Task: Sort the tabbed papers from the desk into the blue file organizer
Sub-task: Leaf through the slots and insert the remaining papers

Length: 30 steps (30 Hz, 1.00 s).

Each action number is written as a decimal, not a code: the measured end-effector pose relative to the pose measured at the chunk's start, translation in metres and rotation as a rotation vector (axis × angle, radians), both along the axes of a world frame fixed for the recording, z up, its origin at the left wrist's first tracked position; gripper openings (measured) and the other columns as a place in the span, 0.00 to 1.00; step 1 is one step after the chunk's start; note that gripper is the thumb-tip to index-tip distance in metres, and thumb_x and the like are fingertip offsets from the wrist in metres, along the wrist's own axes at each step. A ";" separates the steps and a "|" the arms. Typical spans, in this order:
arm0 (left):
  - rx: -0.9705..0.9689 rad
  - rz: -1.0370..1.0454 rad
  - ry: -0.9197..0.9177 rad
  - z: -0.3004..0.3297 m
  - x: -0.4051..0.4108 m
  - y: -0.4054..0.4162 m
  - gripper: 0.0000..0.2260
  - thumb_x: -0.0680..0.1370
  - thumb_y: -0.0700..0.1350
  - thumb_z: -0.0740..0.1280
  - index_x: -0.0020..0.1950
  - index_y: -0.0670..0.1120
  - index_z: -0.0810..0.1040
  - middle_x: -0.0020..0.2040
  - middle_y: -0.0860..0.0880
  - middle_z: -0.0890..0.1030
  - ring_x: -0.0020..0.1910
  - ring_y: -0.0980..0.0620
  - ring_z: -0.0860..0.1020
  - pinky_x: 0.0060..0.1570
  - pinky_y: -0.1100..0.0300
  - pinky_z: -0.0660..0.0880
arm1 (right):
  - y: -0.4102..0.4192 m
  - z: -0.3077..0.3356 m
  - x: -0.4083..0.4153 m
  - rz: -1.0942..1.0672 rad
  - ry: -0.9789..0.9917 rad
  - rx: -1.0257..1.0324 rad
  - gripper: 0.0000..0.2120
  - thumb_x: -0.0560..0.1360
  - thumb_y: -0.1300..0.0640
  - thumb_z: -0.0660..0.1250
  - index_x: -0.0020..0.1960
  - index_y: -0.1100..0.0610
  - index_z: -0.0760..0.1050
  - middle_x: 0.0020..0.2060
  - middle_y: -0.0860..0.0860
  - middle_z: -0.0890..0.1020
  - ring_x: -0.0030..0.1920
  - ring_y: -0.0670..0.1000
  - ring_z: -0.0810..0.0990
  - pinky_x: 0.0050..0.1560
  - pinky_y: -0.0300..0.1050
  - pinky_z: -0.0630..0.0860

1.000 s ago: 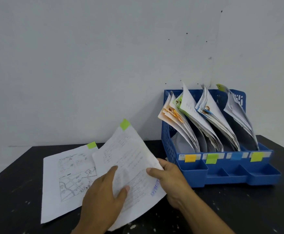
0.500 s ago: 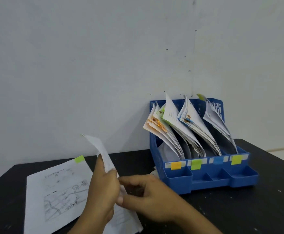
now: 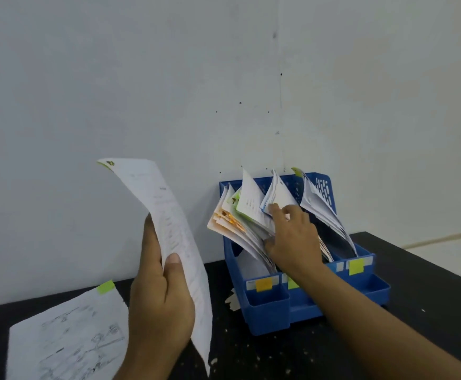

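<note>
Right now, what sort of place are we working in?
Probably a plain office or study corner: a black desk against a bare white wall, a blue organizer with colour-tabbed slots, and printed papers being filed.

- Held sheet: white, printed, green tab at its top corner; upright, curling, above the desk.
- Second sheet: flat on the black desk at left, map-like drawing, green tab at its far edge.
- Blue file organizer: against the wall, slots stuffed with leaning papers (front labels orange, green, yellow-green).
</note>
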<state>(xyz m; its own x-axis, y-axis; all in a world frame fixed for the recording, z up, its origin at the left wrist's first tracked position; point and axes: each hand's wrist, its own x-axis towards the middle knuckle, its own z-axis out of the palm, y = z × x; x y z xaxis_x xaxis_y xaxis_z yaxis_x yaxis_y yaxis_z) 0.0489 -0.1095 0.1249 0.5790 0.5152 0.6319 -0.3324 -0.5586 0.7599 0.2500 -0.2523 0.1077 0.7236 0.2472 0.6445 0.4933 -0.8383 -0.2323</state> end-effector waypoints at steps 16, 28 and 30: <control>0.137 -0.063 -0.326 0.090 -0.004 0.012 0.27 0.83 0.36 0.55 0.76 0.62 0.58 0.70 0.64 0.69 0.70 0.61 0.68 0.65 0.51 0.72 | 0.011 0.016 0.015 -0.013 -0.029 -0.002 0.18 0.78 0.51 0.61 0.67 0.53 0.69 0.58 0.53 0.74 0.53 0.55 0.73 0.42 0.46 0.69; -0.026 -0.268 -0.495 0.137 0.063 0.000 0.30 0.78 0.31 0.52 0.76 0.54 0.60 0.70 0.55 0.73 0.69 0.55 0.71 0.66 0.47 0.71 | -0.006 0.042 0.025 -0.038 0.034 0.229 0.18 0.81 0.42 0.54 0.52 0.54 0.75 0.43 0.51 0.80 0.42 0.55 0.77 0.39 0.48 0.70; -0.045 -0.265 -0.472 0.129 0.081 -0.008 0.30 0.78 0.32 0.53 0.76 0.56 0.61 0.69 0.56 0.73 0.68 0.55 0.72 0.66 0.47 0.71 | -0.010 0.045 0.026 -0.043 0.068 0.275 0.17 0.82 0.44 0.54 0.45 0.53 0.73 0.38 0.50 0.77 0.40 0.55 0.74 0.39 0.47 0.67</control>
<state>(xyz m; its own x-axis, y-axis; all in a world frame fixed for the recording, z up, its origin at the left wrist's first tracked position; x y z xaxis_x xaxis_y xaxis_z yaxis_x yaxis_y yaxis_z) 0.1294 -0.1172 0.2543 0.3511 0.4226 0.8355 -0.7685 -0.3798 0.5150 0.2760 -0.2623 0.1528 0.7737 0.0381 0.6324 0.4341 -0.7589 -0.4855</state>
